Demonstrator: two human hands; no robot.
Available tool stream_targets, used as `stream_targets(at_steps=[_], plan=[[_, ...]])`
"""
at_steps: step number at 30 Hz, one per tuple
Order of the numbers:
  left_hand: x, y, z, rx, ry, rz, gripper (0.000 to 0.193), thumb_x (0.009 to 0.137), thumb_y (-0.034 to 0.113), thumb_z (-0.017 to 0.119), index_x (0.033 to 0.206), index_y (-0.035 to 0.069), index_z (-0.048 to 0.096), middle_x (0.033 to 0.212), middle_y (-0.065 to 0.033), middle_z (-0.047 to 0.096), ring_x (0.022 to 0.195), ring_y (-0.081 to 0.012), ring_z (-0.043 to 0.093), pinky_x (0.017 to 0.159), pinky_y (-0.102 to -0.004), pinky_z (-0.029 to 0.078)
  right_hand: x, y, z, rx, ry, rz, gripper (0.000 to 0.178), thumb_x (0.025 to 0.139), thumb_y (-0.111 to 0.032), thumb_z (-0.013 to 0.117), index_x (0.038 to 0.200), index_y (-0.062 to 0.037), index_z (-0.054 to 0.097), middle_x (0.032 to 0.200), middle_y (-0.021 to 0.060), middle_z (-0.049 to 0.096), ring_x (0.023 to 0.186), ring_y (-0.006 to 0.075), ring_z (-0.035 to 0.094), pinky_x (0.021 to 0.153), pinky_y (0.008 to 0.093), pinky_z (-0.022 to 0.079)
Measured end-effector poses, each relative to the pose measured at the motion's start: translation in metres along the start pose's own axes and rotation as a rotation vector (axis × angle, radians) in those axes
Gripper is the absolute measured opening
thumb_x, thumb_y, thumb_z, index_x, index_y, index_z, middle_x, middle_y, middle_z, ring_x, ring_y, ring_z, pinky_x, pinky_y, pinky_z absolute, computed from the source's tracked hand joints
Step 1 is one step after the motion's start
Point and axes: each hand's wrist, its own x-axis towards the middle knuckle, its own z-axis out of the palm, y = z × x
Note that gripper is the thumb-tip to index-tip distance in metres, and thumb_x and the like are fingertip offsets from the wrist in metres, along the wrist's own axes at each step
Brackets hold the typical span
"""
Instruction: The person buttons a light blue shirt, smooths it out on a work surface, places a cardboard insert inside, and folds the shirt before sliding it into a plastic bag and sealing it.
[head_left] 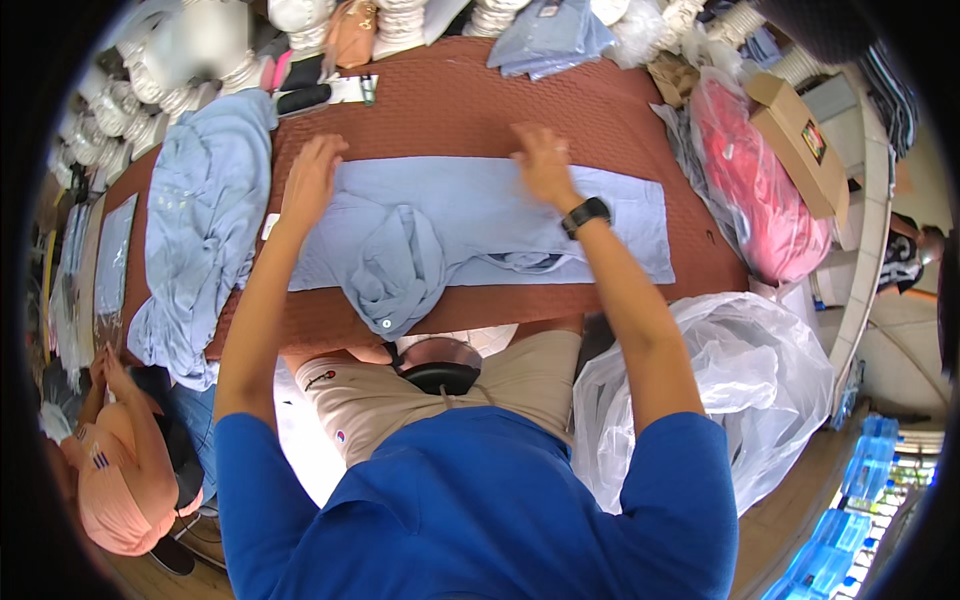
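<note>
A light blue shirt [480, 215] lies spread lengthwise in front of me, with one bunched part [395, 260] hanging toward the near edge and showing a small white button. My left hand [314, 178] is over the shirt's far left corner, its fingers stretched out and holding nothing. Over the far edge, right of the middle, is my right hand [545, 168], fingers apart and somewhat blurred, with a dark watch on the wrist. Whether either hand touches the cloth is hard to tell.
Brown quilted cloth [420, 110] covers the table. More light blue garments [205, 190] are heaped at left, near a seated person [125, 465]. At right are a red bundle in plastic [750, 170], a cardboard box [800, 145] and a clear plastic bag [720, 390]. White rolls [400, 25] line the back.
</note>
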Motion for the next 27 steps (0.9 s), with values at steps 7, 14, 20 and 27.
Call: stream_targets(at_steps=[7, 14, 20, 27], plan=[[-0.049, 0.016, 0.02, 0.237, -0.188, -0.057, 0.053, 0.104, 0.043, 0.045, 0.153, 0.024, 0.042, 0.164, -0.0023, 0.031, 0.152, -0.0261, 0.023, 0.123, -0.0504, 0.015, -0.094, 0.155, -0.092, -0.434, -0.03, 1.058, 0.048, 0.093, -0.038, 0.065, 0.122, -0.0005, 0.061, 0.129, 0.0262, 0.054, 0.123, 0.0441, 0.05, 0.097, 0.0545, 0.048], [-0.044, 0.02, 0.019, 0.263, -0.214, -0.055, 0.053, 0.105, 0.04, 0.042, 0.155, 0.024, 0.039, 0.165, -0.0004, 0.029, 0.153, -0.0241, 0.021, 0.124, -0.0493, 0.014, -0.132, 0.19, -0.112, 0.003, -0.1, 1.095, 0.048, 0.084, -0.031, 0.074, 0.124, -0.006, 0.063, 0.135, 0.0224, 0.057, 0.127, 0.0418, 0.054, 0.101, 0.0518, 0.048], [-0.045, 0.017, 0.022, 0.285, -0.211, -0.047, 0.053, 0.105, 0.043, 0.042, 0.155, 0.025, 0.039, 0.165, -0.0008, 0.029, 0.153, -0.0237, 0.023, 0.124, -0.0492, 0.014, -0.11, 0.163, -0.136, -0.55, -0.228, 0.83, 0.029, 0.08, -0.017, 0.073, 0.105, -0.0016, 0.072, 0.11, 0.0206, 0.07, 0.108, 0.0388, 0.067, 0.092, 0.049, 0.056], [-0.045, 0.015, 0.027, 0.283, -0.198, -0.038, 0.053, 0.106, 0.044, 0.04, 0.156, 0.025, 0.038, 0.165, -0.0003, 0.028, 0.153, -0.0233, 0.022, 0.124, -0.049, 0.013, -0.171, 0.117, -0.167, -0.47, -0.901, 0.101, 0.025, 0.072, -0.005, 0.071, 0.097, -0.0006, 0.072, 0.1, 0.0236, 0.07, 0.095, 0.0414, 0.07, 0.078, 0.0484, 0.059]])
